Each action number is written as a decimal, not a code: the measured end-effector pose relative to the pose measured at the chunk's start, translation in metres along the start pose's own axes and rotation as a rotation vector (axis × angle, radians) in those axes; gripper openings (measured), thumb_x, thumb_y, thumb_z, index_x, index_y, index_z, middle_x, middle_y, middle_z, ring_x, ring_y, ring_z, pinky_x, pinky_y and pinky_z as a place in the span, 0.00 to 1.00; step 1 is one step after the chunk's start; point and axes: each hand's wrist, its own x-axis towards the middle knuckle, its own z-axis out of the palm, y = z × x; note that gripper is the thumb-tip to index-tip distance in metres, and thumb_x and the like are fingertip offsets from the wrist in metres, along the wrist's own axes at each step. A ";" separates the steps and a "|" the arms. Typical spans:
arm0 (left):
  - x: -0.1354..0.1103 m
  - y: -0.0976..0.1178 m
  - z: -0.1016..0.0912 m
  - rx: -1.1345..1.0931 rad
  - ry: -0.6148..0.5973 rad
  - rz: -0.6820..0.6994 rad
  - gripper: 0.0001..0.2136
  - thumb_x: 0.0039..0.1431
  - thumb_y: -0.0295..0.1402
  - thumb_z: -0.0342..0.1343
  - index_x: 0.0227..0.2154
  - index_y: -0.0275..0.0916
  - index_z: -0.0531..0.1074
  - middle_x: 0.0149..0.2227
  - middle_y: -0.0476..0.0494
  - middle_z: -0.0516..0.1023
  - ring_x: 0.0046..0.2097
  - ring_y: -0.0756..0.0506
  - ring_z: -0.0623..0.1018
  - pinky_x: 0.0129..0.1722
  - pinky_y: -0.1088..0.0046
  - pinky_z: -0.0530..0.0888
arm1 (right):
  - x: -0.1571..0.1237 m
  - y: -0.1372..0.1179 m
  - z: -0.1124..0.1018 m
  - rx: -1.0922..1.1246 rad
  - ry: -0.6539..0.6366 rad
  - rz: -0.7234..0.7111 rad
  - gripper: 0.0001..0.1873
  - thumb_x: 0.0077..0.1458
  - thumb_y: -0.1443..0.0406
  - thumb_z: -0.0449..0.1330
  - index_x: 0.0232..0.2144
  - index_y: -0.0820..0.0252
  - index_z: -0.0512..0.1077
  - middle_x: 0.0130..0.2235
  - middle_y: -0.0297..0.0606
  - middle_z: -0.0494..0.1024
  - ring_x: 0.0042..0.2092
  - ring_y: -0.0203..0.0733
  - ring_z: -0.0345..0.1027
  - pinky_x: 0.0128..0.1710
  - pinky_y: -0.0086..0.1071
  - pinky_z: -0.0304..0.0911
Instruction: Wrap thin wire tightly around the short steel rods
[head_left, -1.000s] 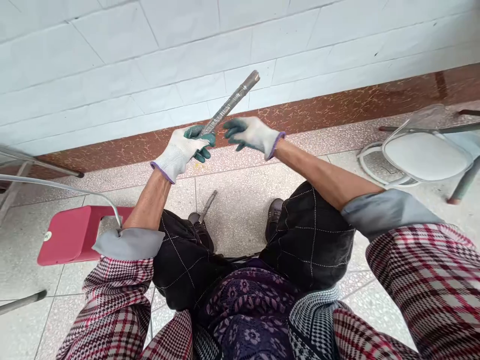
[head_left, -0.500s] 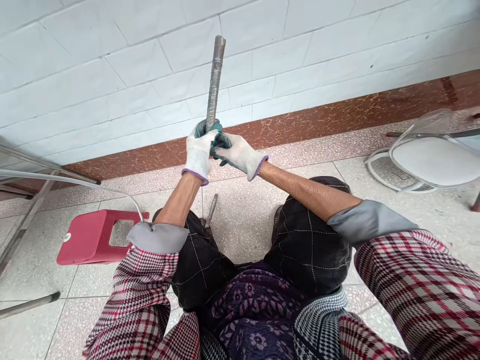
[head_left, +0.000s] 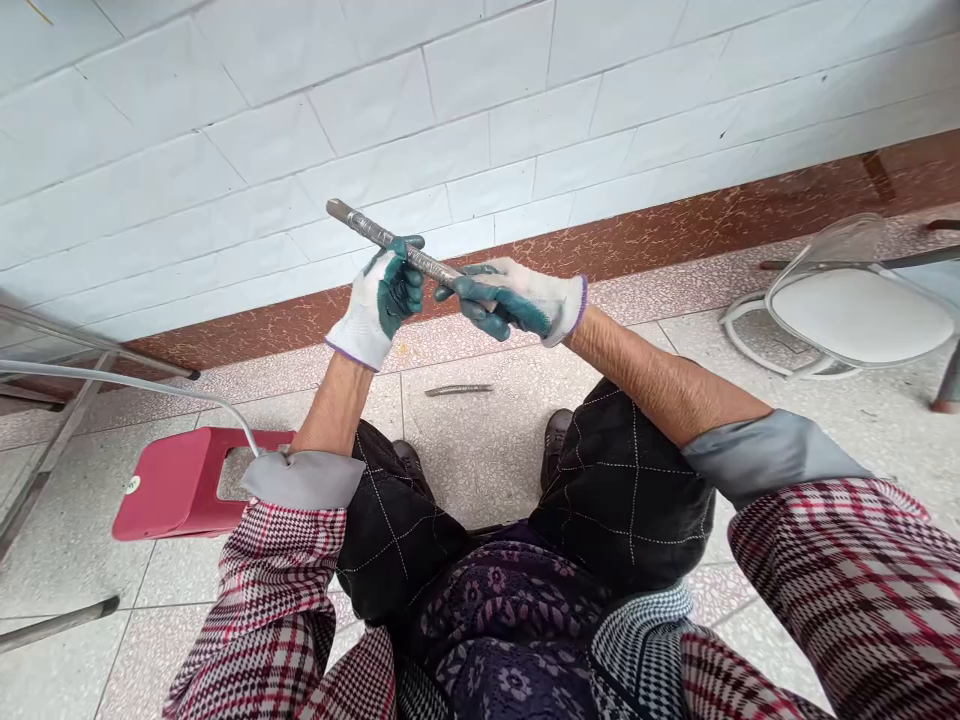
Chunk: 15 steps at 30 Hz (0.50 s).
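A grey rod, banded along most of its length with what looks like wire, slants down to the right in front of the wall. Around its middle is my left hand, in a white glove with a green coated palm, the fingers curled. My right hand, gloved alike, closes on the lower right end, hiding the tip. Below them a shorter, thin grey ridged piece appears over the floor between my feet; whether it lies there or hangs, I cannot tell.
To the left, a red plastic stool lies on the tiled floor near a metal frame. A white-seated chair stands at the right. White wall tiles rise ahead above a brown marbled skirting.
The rod has swung from nearly upright to a slant, its top end down and left. My hands have moved apart. The thin piece below has turned from steep to nearly level.
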 end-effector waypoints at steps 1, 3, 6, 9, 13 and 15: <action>-0.004 0.003 0.000 0.011 0.004 0.006 0.07 0.69 0.37 0.59 0.40 0.40 0.78 0.21 0.51 0.73 0.20 0.51 0.71 0.18 0.77 0.67 | -0.003 -0.001 -0.002 -0.055 -0.004 0.008 0.09 0.67 0.59 0.58 0.38 0.60 0.70 0.23 0.28 0.64 0.20 0.33 0.56 0.16 0.29 0.53; -0.010 0.004 0.003 0.047 0.025 0.015 0.06 0.68 0.36 0.60 0.39 0.40 0.79 0.22 0.51 0.74 0.20 0.51 0.72 0.18 0.77 0.68 | -0.005 -0.001 -0.004 -0.225 0.068 0.007 0.05 0.65 0.63 0.59 0.38 0.60 0.70 0.24 0.29 0.66 0.21 0.34 0.59 0.19 0.30 0.58; -0.010 -0.001 0.005 0.113 0.062 0.032 0.08 0.65 0.40 0.64 0.42 0.42 0.79 0.26 0.50 0.78 0.24 0.50 0.76 0.22 0.76 0.70 | -0.003 -0.003 -0.003 -0.565 0.304 -0.028 0.09 0.58 0.68 0.64 0.42 0.59 0.73 0.29 0.32 0.72 0.28 0.37 0.64 0.27 0.32 0.63; -0.003 -0.004 -0.001 0.135 0.080 0.031 0.10 0.66 0.45 0.63 0.42 0.46 0.79 0.28 0.48 0.79 0.28 0.48 0.79 0.24 0.73 0.72 | -0.003 -0.010 -0.002 -0.785 0.401 -0.061 0.16 0.57 0.68 0.65 0.49 0.59 0.74 0.35 0.35 0.77 0.36 0.41 0.69 0.35 0.35 0.64; 0.007 -0.008 -0.018 0.153 0.058 0.008 0.16 0.67 0.54 0.60 0.35 0.47 0.77 0.27 0.46 0.78 0.32 0.44 0.81 0.27 0.70 0.74 | -0.007 -0.018 -0.004 -0.929 0.343 -0.045 0.15 0.63 0.66 0.63 0.51 0.59 0.75 0.40 0.37 0.79 0.39 0.43 0.71 0.39 0.37 0.62; 0.011 -0.014 -0.024 0.128 0.082 0.006 0.18 0.65 0.56 0.62 0.32 0.46 0.73 0.27 0.46 0.78 0.32 0.46 0.80 0.29 0.70 0.74 | -0.007 -0.019 -0.003 -1.072 0.342 -0.010 0.13 0.66 0.65 0.62 0.52 0.59 0.76 0.44 0.41 0.79 0.42 0.46 0.72 0.41 0.39 0.62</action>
